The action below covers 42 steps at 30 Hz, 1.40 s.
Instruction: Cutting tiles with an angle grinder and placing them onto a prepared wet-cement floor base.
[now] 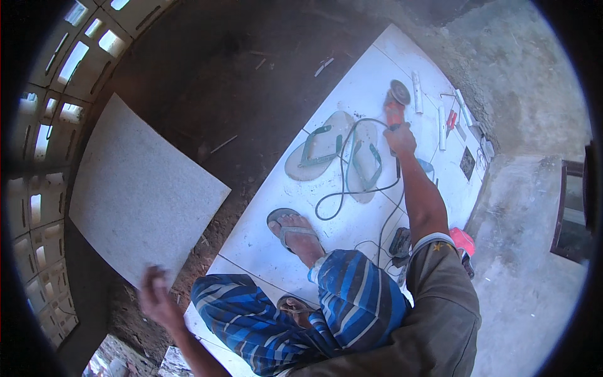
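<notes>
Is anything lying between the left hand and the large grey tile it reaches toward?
Nothing visible. The left hand is at the lower edge of the grey tile, with only dirt floor around it. The right hand grips the orange angle grinder directly.

Daylight enters through the pierced vent-block wall (53, 94), whose openings blow out to white glare. Beside that wall the dirt floor (239, 81) lies in deep shadow, while the white floor tiles (358, 94) farther away from it are bright. Fisheye bending curves edges; black vignette rings the frame. The left hand (157, 295), below the wall, is motion-blurred.
</notes>
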### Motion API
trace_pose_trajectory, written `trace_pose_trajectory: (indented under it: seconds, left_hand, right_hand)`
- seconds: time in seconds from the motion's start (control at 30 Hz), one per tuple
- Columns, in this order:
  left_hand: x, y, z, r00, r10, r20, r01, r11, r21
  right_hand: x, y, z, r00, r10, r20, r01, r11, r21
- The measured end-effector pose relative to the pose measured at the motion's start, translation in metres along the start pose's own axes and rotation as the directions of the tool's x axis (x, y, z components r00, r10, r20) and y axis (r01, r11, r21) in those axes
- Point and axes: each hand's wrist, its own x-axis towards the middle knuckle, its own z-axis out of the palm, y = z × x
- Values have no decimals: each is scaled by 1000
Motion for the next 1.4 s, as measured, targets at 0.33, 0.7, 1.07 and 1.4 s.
trace_pose_trajectory:
  seconds: [0.33, 0.7, 1.07, 1.4]
  left_hand:
    - [61, -97, -38, 887, -309, -342, 310, 949, -56]
    - [84, -94, -59, 881, -427, -204, 429, 902, -38]
    - [176, -148, -158, 781, -540, -315, 545, 835, -81]
    - [4, 33, -156, 390, -917, -86, 845, 393, -362]
  right_hand:
    - [4, 26, 35, 972, 170, -164, -161, 985, 65]
    - [-21, 56, -6, 897, -11, -441, 129, 963, 237]
    - [-369, -282, -73, 314, -572, 758, -524, 561, 641]
    - [-452, -224, -368, 456, -648, 610, -259, 559, 787]
